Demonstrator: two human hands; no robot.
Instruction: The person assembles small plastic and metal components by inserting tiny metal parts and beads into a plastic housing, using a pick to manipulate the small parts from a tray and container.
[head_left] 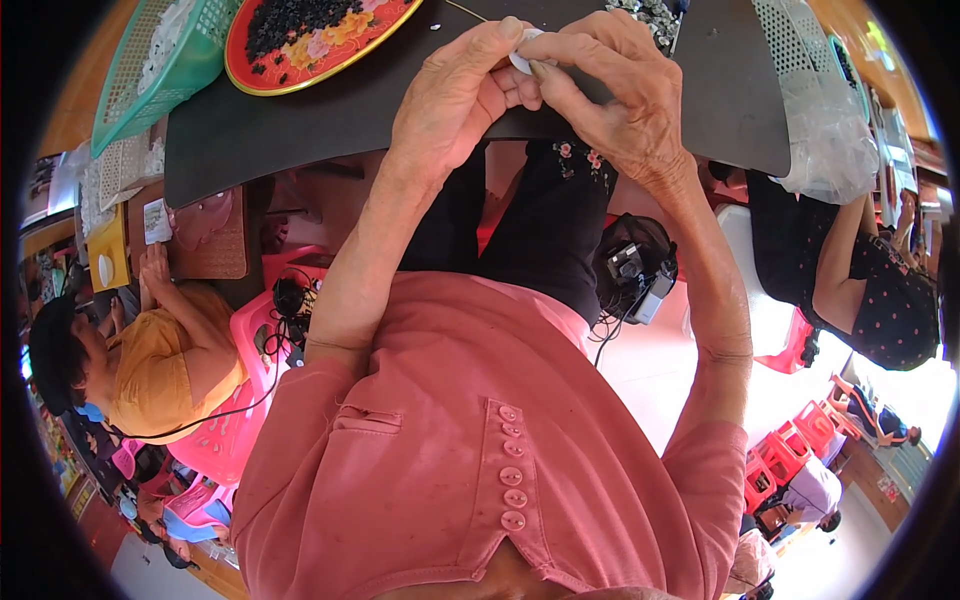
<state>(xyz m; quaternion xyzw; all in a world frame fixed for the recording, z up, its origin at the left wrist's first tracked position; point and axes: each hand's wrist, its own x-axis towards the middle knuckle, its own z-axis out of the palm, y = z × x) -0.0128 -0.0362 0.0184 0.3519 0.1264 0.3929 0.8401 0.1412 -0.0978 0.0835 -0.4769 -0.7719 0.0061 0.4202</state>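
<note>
Over the dark table (pixel 300 135), my left hand (pixel 455 95) and my right hand (pixel 625 95) meet at the fingertips. Between them is a small, thin white piece (pixel 520 62), rounded at its edge; its exact kind cannot be made out. My left thumb and fingers pinch it from one side, while my right thumb and forefinger close on it from the other. Left of my hands sits a red flowered tray (pixel 325 72) with a gold rim, bearing a heap of small black parts (pixel 290 30). Small shiny silvery parts (pixel 655 18) lie beyond my right hand.
A green plastic basket (pixel 165 90) with white pieces stands at the far left. Clear plastic bags (pixel 825 135) hang over the table's right end. One person in yellow (pixel 170 365) sits to my left, another in dotted black (pixel 880 290) to my right. Cabled devices (pixel 640 275) lie beside my legs.
</note>
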